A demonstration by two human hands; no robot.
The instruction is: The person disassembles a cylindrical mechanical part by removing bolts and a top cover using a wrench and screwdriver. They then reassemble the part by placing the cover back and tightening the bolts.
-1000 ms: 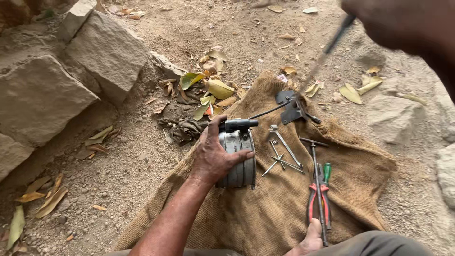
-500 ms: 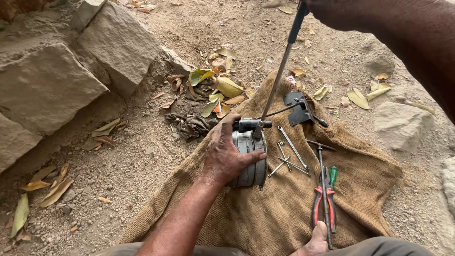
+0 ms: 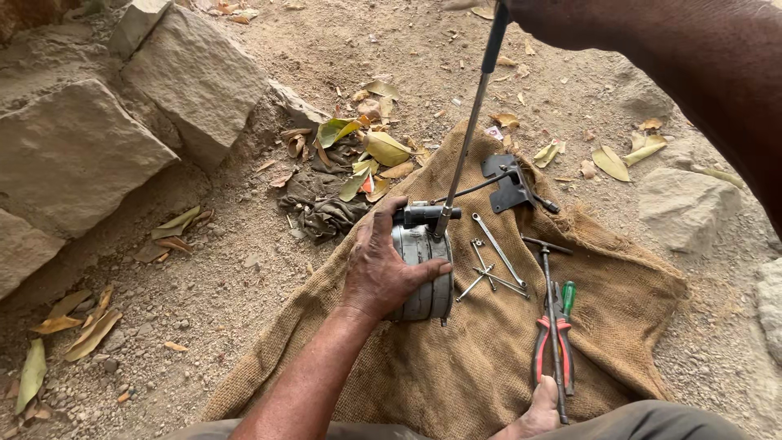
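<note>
My left hand (image 3: 381,270) grips a grey, ribbed round metal part (image 3: 428,281) that stands on a brown burlap sack (image 3: 456,375). A black fitting (image 3: 423,215) sticks out of the part's top. My right hand (image 3: 529,11) is at the top edge, mostly cut off, shut on the dark handle of a long screwdriver-like tool (image 3: 466,143). The tool's shaft slants down, and its tip rests on the top of the metal part beside the black fitting.
Several open-ended wrenches (image 3: 495,262), a T-handle tool (image 3: 550,310), red pliers (image 3: 551,352), a green-handled screwdriver (image 3: 568,297) and a black bracket (image 3: 510,184) lie on the sack. A toe (image 3: 542,407) rests on its near edge. Large stones (image 3: 77,155), dry leaves and a dirty rag (image 3: 322,213) lie to the left.
My right hand swung the long tool from off to the right down toward the part; its tip now sits on the part's top. My left hand kept its grip.
</note>
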